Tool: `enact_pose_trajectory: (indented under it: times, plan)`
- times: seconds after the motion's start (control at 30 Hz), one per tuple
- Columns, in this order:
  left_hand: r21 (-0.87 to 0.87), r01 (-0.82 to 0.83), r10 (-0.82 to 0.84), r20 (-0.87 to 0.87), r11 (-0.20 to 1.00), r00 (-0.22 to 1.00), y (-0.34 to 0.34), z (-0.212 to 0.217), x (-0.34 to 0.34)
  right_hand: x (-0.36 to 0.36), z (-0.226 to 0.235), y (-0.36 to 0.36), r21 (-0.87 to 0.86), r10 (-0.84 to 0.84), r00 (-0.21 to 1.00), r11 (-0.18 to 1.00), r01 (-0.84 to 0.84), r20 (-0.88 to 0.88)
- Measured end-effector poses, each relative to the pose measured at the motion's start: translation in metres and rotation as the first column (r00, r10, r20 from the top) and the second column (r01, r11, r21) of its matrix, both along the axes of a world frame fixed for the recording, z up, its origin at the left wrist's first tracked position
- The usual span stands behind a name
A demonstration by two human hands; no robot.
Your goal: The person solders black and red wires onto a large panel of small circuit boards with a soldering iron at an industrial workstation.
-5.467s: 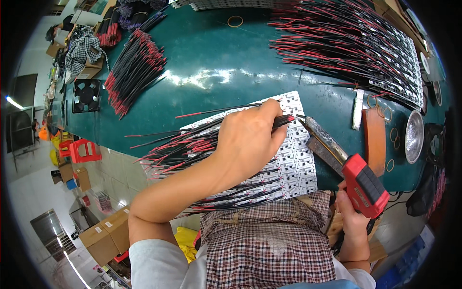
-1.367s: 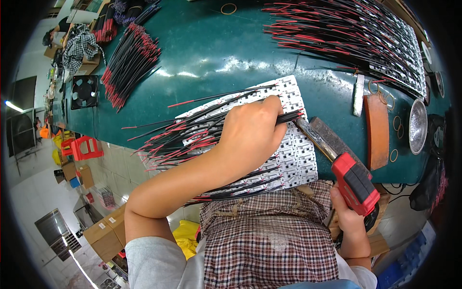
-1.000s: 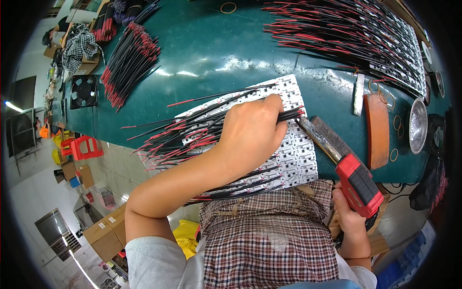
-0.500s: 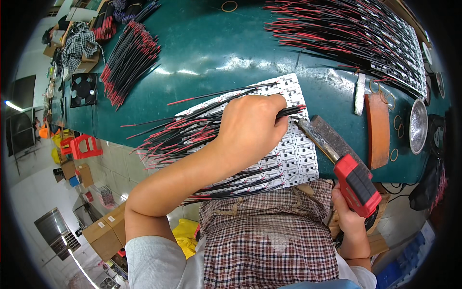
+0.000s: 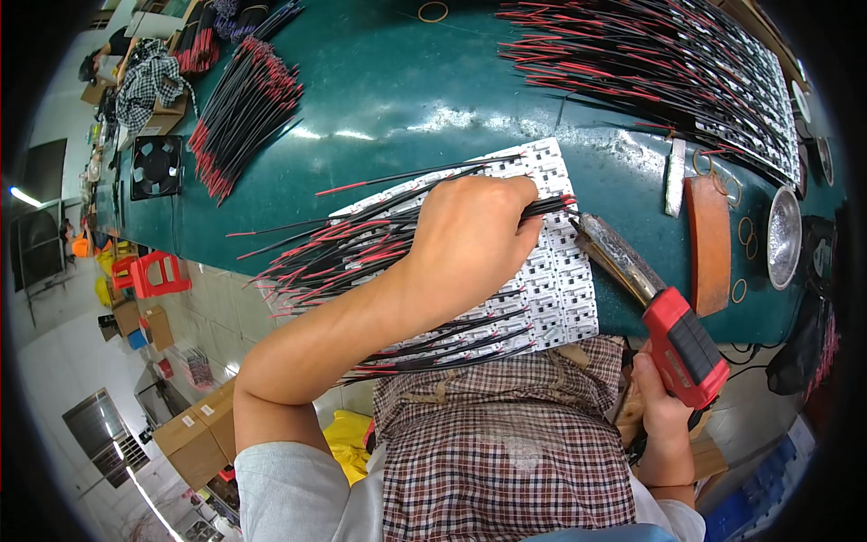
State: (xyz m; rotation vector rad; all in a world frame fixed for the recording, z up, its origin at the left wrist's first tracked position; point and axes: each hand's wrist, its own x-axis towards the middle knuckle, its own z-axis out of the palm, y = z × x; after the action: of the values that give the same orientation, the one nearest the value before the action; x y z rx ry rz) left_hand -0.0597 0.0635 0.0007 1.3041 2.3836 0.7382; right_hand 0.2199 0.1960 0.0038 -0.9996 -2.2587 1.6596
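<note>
At the centre of the green table (image 5: 388,99), the left hand (image 5: 474,239) rests on a white panel of small circuit boards (image 5: 564,289), fingers curled and pinching a black-and-red wire (image 5: 551,206) against the panel's 1 o'clock corner. Soldered wires (image 5: 352,248) fan from the panel toward 9 o'clock. From 4 o'clock, the right hand (image 5: 664,411) is closed around the red handle of a soldering iron (image 5: 646,294), its tip just beside the pinched wire end. A loose wire bundle (image 5: 244,113) lies at 10 o'clock; finished wired panels (image 5: 668,72) at 1 o'clock.
</note>
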Motion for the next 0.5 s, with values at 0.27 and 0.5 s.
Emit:
enact_pose_trajectory:
  times: [0.27, 0.5]
  plan:
    - [-0.041, -0.047, 0.05, 0.079, 0.998, 0.996, -0.001, 0.003, 0.002, -0.002, 0.0, -0.002, 0.015, -0.04, 0.998, 0.999, 0.04, -0.041]
    - [-0.094, -0.023, 0.03, 0.074, 0.995, 0.997, -0.003, 0.017, -0.002, 0.002, -0.001, -0.003, 0.013, -0.074, 0.996, 0.997, 0.074, -0.042]
